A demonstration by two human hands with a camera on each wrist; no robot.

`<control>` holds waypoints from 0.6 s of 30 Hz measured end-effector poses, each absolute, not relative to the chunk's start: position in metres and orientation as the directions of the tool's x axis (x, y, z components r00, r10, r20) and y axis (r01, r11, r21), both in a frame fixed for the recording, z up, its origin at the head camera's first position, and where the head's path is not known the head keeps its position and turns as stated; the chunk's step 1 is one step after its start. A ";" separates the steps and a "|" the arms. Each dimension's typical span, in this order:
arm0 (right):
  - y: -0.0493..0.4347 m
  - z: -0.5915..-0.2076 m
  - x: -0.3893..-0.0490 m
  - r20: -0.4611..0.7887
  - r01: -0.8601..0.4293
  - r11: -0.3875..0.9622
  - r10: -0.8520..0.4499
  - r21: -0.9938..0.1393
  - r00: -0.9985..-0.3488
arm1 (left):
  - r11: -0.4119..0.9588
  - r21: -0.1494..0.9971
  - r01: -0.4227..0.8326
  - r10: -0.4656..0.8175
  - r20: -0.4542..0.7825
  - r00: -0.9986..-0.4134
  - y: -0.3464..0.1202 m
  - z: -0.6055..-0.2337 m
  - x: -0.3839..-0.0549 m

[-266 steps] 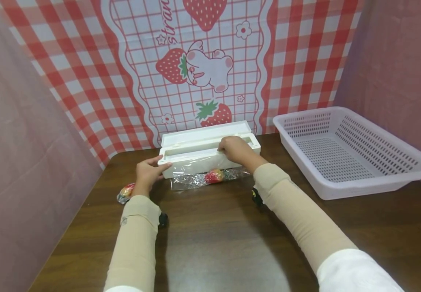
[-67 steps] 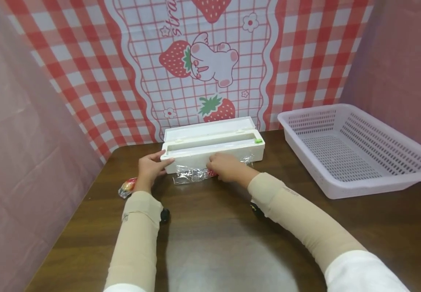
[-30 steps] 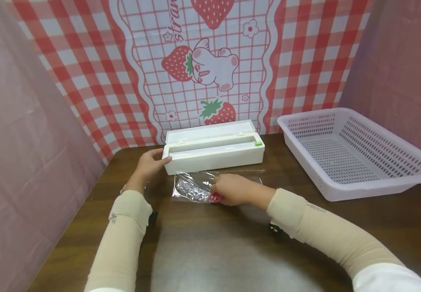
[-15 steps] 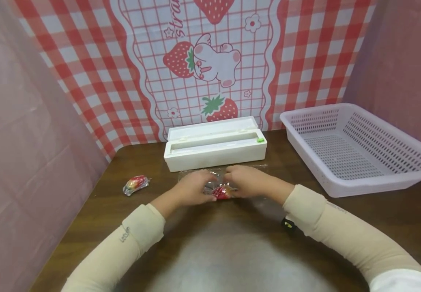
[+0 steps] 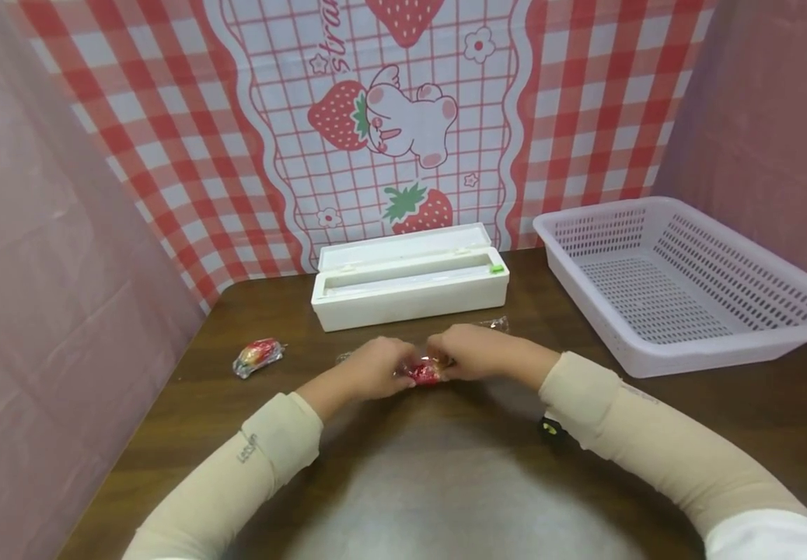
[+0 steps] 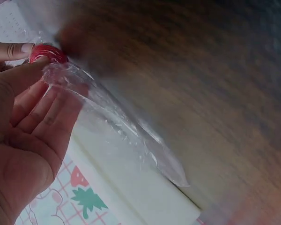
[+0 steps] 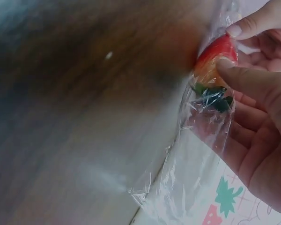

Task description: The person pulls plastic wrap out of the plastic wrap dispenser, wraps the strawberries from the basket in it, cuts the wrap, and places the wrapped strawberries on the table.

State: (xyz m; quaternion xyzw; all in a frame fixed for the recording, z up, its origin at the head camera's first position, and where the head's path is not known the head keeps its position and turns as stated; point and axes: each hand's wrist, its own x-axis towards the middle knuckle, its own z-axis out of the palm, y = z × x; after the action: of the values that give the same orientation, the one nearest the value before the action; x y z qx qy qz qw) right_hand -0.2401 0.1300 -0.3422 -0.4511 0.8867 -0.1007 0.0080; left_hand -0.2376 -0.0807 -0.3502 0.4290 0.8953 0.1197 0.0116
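Between both hands is a red-and-yellow strawberry (image 5: pixel 426 373) with dark green leaves (image 7: pixel 213 96), partly wrapped in clear cling film (image 7: pixel 178 183). My left hand (image 5: pixel 375 369) holds its red end, thumb and fingers round film and fruit. From the other side my right hand (image 5: pixel 469 351) grips it, the thumb pressed on the yellow part in the right wrist view. Loose film trails out on both sides of the fruit. Just behind the hands stands the white cling film dispenser (image 5: pixel 410 303), lid (image 5: pixel 406 245) raised, a green slider (image 5: pixel 497 269) at its right end.
A second fruit wrapped in film (image 5: pixel 260 355) lies on the wooden table (image 5: pixel 389 474) at the left. The white perforated basket (image 5: pixel 711 358) stands at the right. A checked strawberry-print cloth (image 5: pixel 585 124) hangs behind, with pink cloth at both sides.
The right hand has drawn the film and fruit forward off the dispenser. The left hand has left the dispenser's end and joined it at the fruit. The film is now gathered closer around it.
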 end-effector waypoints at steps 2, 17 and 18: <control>0.133 -0.340 -0.240 0.045 -0.782 0.577 -0.798 -0.236 -0.601 | 0.586 0.286 0.758 0.775 0.076 -0.627 -0.082 -0.350 -0.239; 0.128 -0.345 -0.249 0.177 -0.830 0.534 -0.812 -0.164 -0.557 | 0.616 0.253 0.746 0.743 0.129 -0.657 -0.083 -0.346 -0.247; 0.127 -0.344 -0.251 0.169 -0.825 0.541 -0.809 -0.163 -0.563 | 0.630 0.230 0.742 0.730 0.151 -0.666 -0.083 -0.345 -0.246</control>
State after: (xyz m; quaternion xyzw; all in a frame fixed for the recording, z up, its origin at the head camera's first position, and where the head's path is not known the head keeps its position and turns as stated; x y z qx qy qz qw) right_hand -0.2515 0.1269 -0.3444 -0.4660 0.8769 -0.1123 -0.0364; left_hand -0.2463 -0.0825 -0.3449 0.4078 0.9025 0.1372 -0.0214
